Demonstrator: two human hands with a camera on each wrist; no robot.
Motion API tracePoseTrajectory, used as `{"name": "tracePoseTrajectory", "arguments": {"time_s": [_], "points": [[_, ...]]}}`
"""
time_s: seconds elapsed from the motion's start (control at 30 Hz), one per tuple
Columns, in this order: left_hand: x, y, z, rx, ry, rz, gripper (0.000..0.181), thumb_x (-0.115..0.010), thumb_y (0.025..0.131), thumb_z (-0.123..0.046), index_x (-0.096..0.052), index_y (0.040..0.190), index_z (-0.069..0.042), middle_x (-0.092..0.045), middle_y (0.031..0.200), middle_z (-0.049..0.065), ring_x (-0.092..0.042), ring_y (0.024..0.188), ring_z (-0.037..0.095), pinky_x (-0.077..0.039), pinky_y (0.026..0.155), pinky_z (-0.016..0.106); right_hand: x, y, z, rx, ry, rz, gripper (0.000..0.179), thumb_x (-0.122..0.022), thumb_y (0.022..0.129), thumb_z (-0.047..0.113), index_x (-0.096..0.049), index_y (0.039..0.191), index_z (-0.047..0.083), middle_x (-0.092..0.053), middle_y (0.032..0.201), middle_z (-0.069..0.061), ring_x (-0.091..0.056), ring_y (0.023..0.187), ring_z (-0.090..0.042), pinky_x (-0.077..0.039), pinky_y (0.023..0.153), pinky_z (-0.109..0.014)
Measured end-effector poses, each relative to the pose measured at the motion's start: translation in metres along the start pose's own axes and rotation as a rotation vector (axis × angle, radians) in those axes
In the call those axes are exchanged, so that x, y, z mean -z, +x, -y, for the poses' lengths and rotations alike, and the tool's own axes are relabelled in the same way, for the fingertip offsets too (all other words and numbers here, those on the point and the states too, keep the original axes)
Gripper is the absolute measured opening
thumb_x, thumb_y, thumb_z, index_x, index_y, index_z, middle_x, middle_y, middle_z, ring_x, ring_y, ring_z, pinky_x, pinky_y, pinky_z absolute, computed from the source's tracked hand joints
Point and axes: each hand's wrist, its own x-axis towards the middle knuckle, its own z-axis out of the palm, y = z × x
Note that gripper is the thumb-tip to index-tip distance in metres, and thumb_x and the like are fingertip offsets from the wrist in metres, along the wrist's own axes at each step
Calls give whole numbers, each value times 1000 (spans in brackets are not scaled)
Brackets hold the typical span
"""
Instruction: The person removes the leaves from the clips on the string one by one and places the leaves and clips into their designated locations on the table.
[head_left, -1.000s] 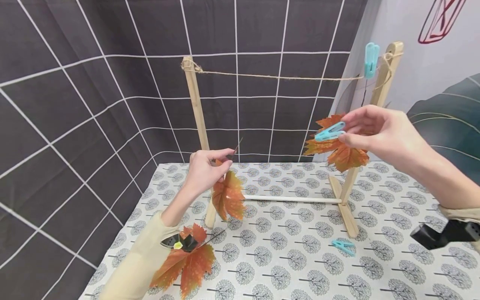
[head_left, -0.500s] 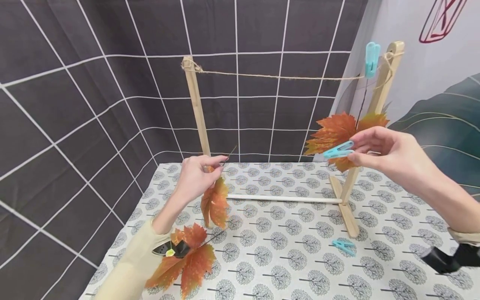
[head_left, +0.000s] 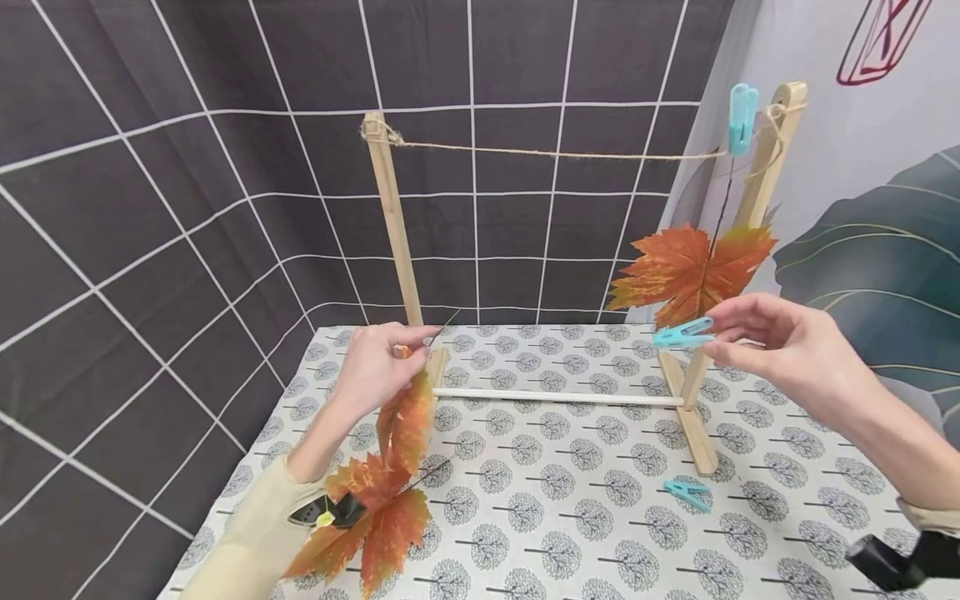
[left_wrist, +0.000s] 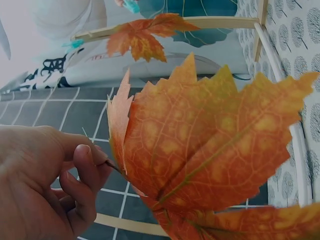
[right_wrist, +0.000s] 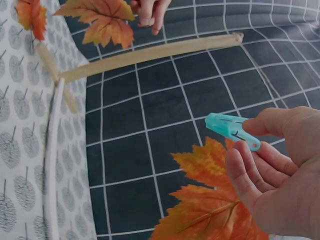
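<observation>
My left hand pinches the thin stem of an orange maple leaf, which hangs below the fingers beside the rack's left post. My right hand pinches a light blue clothespin by its handle end, its nose pointing left. Just behind that clothespin, another maple leaf hangs by its stem from a blue clothespin at the right end of the twine. A third maple leaf lies on the table below my left hand, partly covered by the sleeve.
A wooden rack with a left post, a right post and a white crossbar stands on the tree-patterned cloth. A loose blue clothespin lies near its right foot. Dark gridded fabric hangs behind.
Both hands have come down: the left with its leaf toward the lower left, the right with its clothespin downward and slightly right. The hanging leaf behind it is now less covered.
</observation>
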Motion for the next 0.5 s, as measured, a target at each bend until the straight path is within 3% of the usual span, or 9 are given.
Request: {"name": "tracePoseTrajectory", "arguments": {"time_s": [0.2, 0.4, 0.5], "points": [[3, -5, 7, 6, 39, 29, 29, -71, 81, 3, -78, 109, -6, -73, 109, 15, -52, 39, 9, -38, 35, 25, -5, -6, -12, 5, 59, 3, 29, -73, 89, 0, -64, 113, 14, -72, 88, 3, -68, 78, -8, -52, 69, -16], [5, -11, 14, -34, 129, 28, 30, -72, 78, 4, -79, 105, -8, -74, 98, 14, -53, 60, 15, -41, 47, 25, -8, -13, -23, 3, 99, 17, 31, -72, 89, -2, -64, 113, 16, -72, 90, 3, -68, 79, -8, -52, 71, -15], [6, -14, 17, -37, 134, 39, 30, -71, 78, 5, -79, 105, -7, -75, 95, 12, -50, 58, 12, -39, 45, 25, -9, -16, -28, 3, 112, 26, 33, -72, 89, -3, -64, 115, 17, -72, 92, 3, -68, 81, -7, -51, 73, -14]]}}
